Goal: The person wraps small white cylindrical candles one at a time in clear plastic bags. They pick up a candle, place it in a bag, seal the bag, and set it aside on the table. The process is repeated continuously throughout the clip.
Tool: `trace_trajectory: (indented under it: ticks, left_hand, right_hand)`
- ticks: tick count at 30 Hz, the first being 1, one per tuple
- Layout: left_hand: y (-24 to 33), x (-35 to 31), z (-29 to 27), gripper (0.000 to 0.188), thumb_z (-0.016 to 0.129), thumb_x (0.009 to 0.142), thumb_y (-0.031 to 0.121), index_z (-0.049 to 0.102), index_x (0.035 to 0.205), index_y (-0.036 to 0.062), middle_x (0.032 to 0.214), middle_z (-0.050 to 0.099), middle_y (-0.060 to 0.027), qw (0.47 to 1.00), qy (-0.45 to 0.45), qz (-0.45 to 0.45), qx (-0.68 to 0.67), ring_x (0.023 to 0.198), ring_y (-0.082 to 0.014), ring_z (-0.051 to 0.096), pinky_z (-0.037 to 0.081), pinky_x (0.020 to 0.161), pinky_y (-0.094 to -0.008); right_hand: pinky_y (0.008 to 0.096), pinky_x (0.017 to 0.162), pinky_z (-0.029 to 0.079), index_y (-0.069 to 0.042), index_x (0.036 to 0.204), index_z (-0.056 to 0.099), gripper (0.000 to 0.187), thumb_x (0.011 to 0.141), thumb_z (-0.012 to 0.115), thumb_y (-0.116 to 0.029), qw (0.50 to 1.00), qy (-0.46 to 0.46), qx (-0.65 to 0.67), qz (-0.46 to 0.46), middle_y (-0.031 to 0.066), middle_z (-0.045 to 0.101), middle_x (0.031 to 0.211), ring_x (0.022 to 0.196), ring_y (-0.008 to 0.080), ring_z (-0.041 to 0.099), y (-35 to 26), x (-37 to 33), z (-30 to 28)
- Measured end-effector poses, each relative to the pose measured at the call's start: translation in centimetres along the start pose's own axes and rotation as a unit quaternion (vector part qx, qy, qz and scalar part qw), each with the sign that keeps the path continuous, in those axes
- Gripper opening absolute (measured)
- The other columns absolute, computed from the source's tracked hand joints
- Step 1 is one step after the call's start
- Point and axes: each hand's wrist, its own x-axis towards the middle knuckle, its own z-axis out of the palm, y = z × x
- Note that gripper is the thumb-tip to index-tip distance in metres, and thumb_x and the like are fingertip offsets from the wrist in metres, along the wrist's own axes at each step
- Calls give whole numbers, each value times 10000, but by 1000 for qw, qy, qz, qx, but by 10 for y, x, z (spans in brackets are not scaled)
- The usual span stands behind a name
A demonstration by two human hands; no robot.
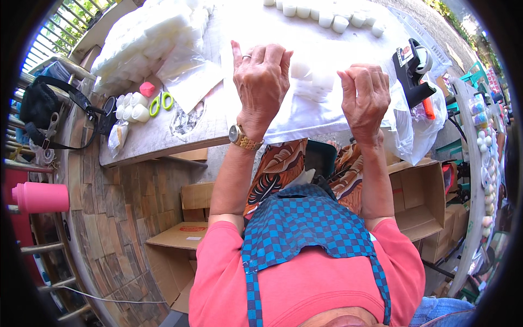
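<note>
My left hand (261,82) and my right hand (364,95) are raised over the table's near edge, both pinching a clear plastic bag (321,111) that holds several small white cups (313,84). The left wrist wears a gold watch, and a ring is on one finger. The bag lies spread on the grey table (163,136) between my hands. Fingers of both hands are curled on the plastic.
A row of white cups (327,13) stands at the table's far edge. Large bags of white cups (147,38) lie at far left, with green-handled scissors (160,102), a pink cap (147,89) and a black tape dispenser (414,68) to the right. Open cardboard boxes (419,201) sit below.
</note>
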Motion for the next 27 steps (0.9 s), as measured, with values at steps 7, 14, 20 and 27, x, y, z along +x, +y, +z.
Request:
trace_trajectory:
  ticks: [7, 14, 20, 27]
  left_hand:
    - [-41, 12, 3, 206, 638, 931, 204, 592, 784, 68, 671, 604, -47, 976, 39, -214, -8, 644, -136, 603, 526, 564, -362]
    - [27, -8, -22, 404, 764, 822, 297, 639, 1150, 99, 1146, 625, -126, 976, -86, -39, -198, 1037, -274, 600, 509, 842, -395]
    - [25, -11, -22, 325, 758, 829, 286, 678, 1096, 119, 1132, 642, -107, 980, -127, -45, -147, 1078, -292, 574, 488, 886, -396]
    - [26, -1, -25, 331, 755, 837, 216, 637, 1099, 51, 1153, 611, -134, 960, -163, -109, -199, 1073, -279, 607, 536, 886, -401]
  right_hand:
    - [375, 675, 459, -65, 815, 499, 169, 856, 661, -42, 997, 49, 26, 53, 77, 573, 816, 746, 264, 553, 11, -13, 7]
    - [344, 613, 507, -41, 869, 523, 123, 877, 644, -24, 996, 32, 65, 58, 110, 582, 875, 768, 258, 591, -2, 0, 13]
    - [347, 619, 513, -31, 865, 534, 133, 877, 666, -30, 994, 3, 91, 55, 101, 594, 858, 748, 252, 602, -2, -1, -3]
    - [325, 601, 516, -54, 898, 533, 143, 910, 662, -116, 994, -2, 100, 44, 90, 596, 904, 729, 222, 604, 5, -13, -5]
